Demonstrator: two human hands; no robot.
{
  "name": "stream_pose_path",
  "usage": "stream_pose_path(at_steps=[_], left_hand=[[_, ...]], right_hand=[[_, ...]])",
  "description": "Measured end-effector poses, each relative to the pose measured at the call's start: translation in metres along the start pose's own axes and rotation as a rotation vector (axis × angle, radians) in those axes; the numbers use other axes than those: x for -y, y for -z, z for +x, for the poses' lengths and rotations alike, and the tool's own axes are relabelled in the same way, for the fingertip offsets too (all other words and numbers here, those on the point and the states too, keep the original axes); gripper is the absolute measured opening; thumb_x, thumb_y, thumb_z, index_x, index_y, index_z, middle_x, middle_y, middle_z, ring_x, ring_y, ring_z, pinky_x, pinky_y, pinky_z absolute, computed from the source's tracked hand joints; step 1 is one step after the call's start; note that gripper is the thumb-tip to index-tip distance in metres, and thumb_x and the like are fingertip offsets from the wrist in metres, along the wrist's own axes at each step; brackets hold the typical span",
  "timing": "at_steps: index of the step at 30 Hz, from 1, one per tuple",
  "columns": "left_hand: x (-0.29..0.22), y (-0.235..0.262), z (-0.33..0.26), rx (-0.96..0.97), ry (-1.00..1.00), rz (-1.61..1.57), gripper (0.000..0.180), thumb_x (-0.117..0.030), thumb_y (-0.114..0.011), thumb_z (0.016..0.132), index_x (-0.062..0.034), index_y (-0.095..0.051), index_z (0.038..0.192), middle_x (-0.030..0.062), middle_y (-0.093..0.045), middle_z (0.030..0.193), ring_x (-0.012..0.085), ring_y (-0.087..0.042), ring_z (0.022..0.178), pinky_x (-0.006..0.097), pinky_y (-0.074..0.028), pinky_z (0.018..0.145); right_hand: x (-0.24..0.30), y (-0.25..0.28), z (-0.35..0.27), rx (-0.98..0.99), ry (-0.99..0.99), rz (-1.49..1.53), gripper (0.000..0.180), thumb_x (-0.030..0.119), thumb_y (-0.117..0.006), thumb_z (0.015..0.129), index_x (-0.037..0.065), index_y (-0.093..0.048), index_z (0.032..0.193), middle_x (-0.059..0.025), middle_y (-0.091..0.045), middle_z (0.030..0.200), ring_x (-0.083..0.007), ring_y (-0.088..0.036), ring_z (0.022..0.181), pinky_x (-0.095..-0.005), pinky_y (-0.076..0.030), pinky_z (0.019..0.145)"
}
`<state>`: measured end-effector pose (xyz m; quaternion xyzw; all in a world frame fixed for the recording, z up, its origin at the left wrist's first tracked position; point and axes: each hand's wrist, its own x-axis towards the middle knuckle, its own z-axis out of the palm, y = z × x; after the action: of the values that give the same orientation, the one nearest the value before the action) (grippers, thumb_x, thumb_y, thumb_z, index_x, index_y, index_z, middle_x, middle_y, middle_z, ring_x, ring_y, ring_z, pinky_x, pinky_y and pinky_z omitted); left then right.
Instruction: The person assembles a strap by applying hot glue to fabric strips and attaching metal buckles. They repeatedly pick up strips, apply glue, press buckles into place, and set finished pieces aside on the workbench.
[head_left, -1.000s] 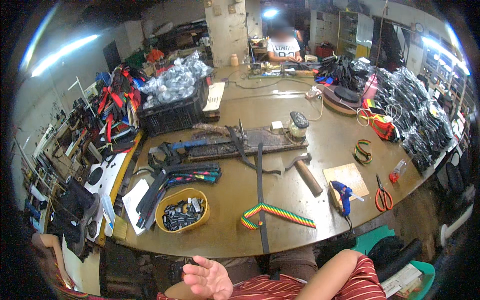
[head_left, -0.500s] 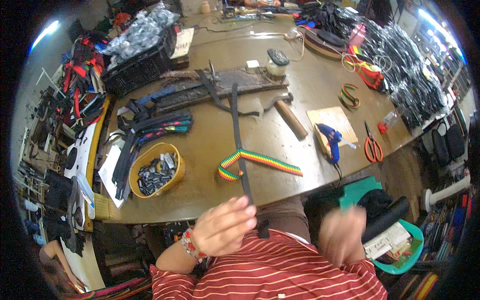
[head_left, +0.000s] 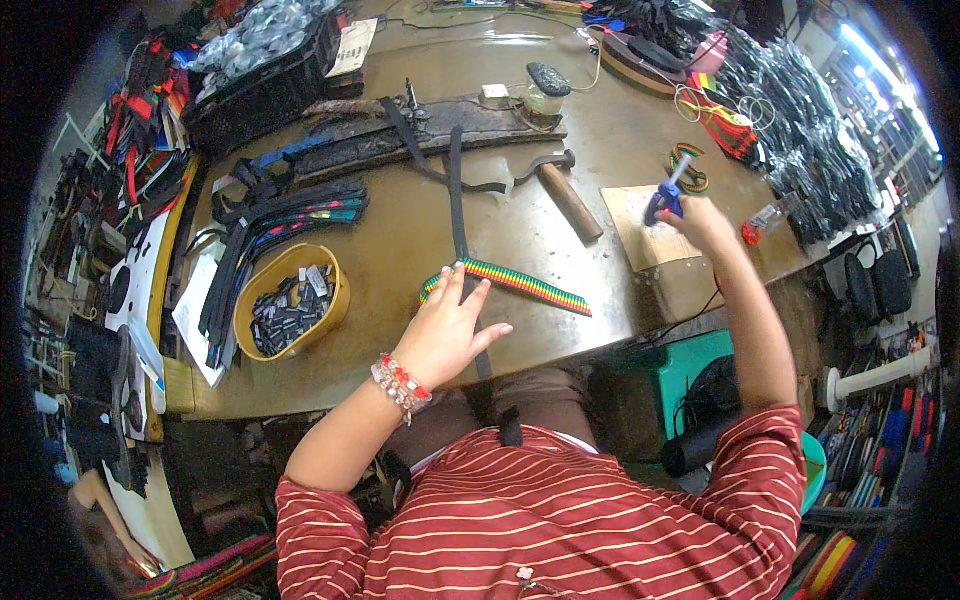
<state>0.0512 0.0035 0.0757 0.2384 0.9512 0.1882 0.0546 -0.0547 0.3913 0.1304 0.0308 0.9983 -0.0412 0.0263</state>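
Note:
My left hand (head_left: 447,325) is spread palm down over a long black strap (head_left: 456,190) and a green, yellow and red striped band (head_left: 525,283). Its fingertips touch the band where the two cross, hiding part of both. At the right of the table, my right hand (head_left: 700,224) is wrapped round a blue glue gun (head_left: 664,201), with a pale glue stick poking up from it. The gun is over a light square board (head_left: 640,232). A hammer (head_left: 572,203) lies between my hands.
A yellow tub (head_left: 337,305) of small black pieces stands left, beside black straps (head_left: 285,235). Farther back are a dark plank (head_left: 345,150), a lidded jar (head_left: 547,92) and a black crate (head_left: 250,115). Plastic-wrapped bundles (head_left: 825,150) line the right. Another person's arm (head_left: 118,525) shows lower left.
My right hand has gone from beside my lap to the glue gun and gripped it. My left hand has let go of the black strap's near end and moved forward onto the striped band.

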Motion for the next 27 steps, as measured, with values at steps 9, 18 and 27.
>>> stream_pose_path(at_steps=[9, 18, 27], left_hand=[[0.016, -0.021, 0.012, -0.045, 0.116, 0.124, 0.075, -0.072, -0.040, 0.082, -0.0279, -0.036, 0.142, 0.0328, -0.016, 0.146, 0.0464, -0.016, 0.137, 0.050, -0.016, 0.112], [0.027, -0.043, 0.008, -0.146, 0.045, 0.208, 0.076, -0.073, -0.043, 0.079, -0.0310, -0.037, 0.141, 0.0326, -0.022, 0.144, 0.0484, -0.020, 0.135, 0.056, -0.015, 0.110], [0.028, -0.046, 0.008, -0.163, 0.034, 0.192, 0.077, -0.072, -0.048, 0.078, -0.0318, -0.035, 0.142, 0.0336, -0.021, 0.144, 0.0491, -0.020, 0.135, 0.055, -0.015, 0.111]], right_hand=[[0.148, -0.021, -0.049, 0.019, 0.441, 0.430, 0.038, 0.037, -0.071, 0.078, 0.008, -0.066, 0.104, -0.0169, -0.066, 0.086, -0.0322, -0.064, 0.079, -0.0364, -0.049, 0.069], [0.185, -0.034, -0.046, -0.015, 0.498, 0.208, 0.057, 0.052, -0.076, 0.066, 0.000, -0.056, 0.081, -0.0184, -0.061, 0.074, -0.0352, -0.062, 0.074, -0.0416, -0.048, 0.066], [0.186, -0.048, -0.028, -0.035, 0.550, 0.212, 0.051, 0.051, -0.073, 0.070, 0.003, -0.065, 0.084, -0.0197, -0.062, 0.081, -0.0358, -0.062, 0.080, -0.0423, -0.049, 0.070]])
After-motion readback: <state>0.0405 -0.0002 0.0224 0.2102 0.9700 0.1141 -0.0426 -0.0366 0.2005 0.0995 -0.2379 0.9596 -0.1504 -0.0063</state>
